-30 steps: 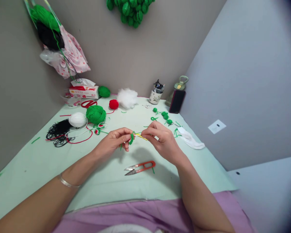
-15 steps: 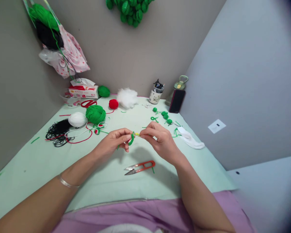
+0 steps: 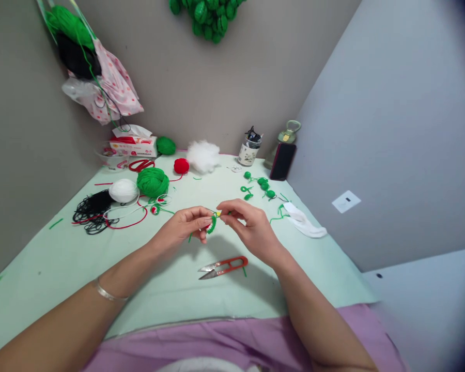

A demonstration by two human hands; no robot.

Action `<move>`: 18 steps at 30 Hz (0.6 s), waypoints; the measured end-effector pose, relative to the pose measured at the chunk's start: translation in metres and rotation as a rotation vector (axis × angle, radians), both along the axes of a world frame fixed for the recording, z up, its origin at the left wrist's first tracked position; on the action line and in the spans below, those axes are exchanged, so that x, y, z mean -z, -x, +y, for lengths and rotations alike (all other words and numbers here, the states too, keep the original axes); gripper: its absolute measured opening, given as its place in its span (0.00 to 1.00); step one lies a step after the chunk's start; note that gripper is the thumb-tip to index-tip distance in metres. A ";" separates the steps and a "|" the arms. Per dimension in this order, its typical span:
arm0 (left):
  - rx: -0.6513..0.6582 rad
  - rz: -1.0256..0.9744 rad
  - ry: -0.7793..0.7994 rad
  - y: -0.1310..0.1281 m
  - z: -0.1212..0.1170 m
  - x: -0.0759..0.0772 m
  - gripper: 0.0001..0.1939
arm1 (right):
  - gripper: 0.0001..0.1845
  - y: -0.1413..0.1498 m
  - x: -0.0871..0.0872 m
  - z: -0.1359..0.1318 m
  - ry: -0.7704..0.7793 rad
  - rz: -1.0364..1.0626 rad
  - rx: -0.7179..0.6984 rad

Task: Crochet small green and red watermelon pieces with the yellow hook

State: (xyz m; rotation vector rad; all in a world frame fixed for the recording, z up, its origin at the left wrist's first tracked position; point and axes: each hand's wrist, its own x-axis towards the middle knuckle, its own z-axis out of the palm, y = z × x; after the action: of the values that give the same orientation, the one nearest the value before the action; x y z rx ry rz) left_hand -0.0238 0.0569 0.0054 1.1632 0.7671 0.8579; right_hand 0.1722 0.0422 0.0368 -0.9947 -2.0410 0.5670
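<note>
A small crocheted piece (image 3: 212, 225), green along its edge with white and red beside it, is pinched in my left hand (image 3: 188, 223). A short green yarn tail hangs below those fingers. My right hand (image 3: 248, 222) is closed at the piece's upper edge, thumb and forefinger pinching a thin needle-like tool, mostly hidden by the fingers. A small yellow bit (image 3: 218, 213) shows between the hands. Below them, orange-handled thread snips (image 3: 228, 265) lie on the table, blades pointing left.
At left are a green yarn ball (image 3: 153, 182), a white yarn ball (image 3: 124, 190), black yarn (image 3: 95, 211) and red scissors (image 3: 141, 165). Behind are a red ball (image 3: 181, 166) and white stuffing (image 3: 203, 156). Green crocheted pieces (image 3: 263, 183), a phone (image 3: 282, 161) and white cloth (image 3: 304, 221) are at right.
My right hand has shifted slightly left and down, closer to the crocheted piece. The piece has turned a little, showing more white and red. My left hand still holds it.
</note>
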 end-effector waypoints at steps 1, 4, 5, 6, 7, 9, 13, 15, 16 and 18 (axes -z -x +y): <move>-0.008 0.010 -0.006 0.000 0.000 0.001 0.10 | 0.10 0.001 0.001 -0.001 -0.004 -0.015 -0.025; -0.011 0.059 -0.040 -0.001 0.002 0.007 0.10 | 0.09 0.004 0.006 -0.001 -0.122 -0.149 -0.046; -0.003 0.081 -0.051 -0.001 0.003 0.009 0.10 | 0.09 0.005 0.008 -0.001 -0.177 -0.195 -0.034; 0.011 0.106 -0.064 0.000 0.003 0.010 0.11 | 0.09 0.006 0.010 -0.001 -0.222 -0.227 -0.020; 0.026 0.128 -0.078 0.000 0.004 0.011 0.11 | 0.09 0.007 0.011 -0.001 -0.251 -0.236 -0.007; 0.039 0.153 -0.103 0.001 0.004 0.011 0.12 | 0.09 0.007 0.011 -0.002 -0.254 -0.155 -0.003; -0.021 0.175 -0.105 0.001 0.003 0.008 0.11 | 0.05 0.007 0.000 -0.009 -0.031 0.303 -0.079; -0.042 0.174 -0.093 0.000 0.003 0.008 0.11 | 0.05 0.004 -0.007 -0.011 0.162 0.486 -0.134; -0.043 0.170 -0.086 -0.001 0.003 0.008 0.11 | 0.05 0.001 -0.011 -0.011 0.248 0.550 -0.156; -0.046 0.166 -0.075 0.000 0.004 0.009 0.11 | 0.06 -0.009 -0.017 -0.006 0.330 0.670 -0.159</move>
State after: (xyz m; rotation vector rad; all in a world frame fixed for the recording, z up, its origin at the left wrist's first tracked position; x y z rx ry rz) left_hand -0.0237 0.0607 -0.0037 1.2991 0.9066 0.8410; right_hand 0.1809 0.0363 0.0535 -0.6904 -1.4529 1.1735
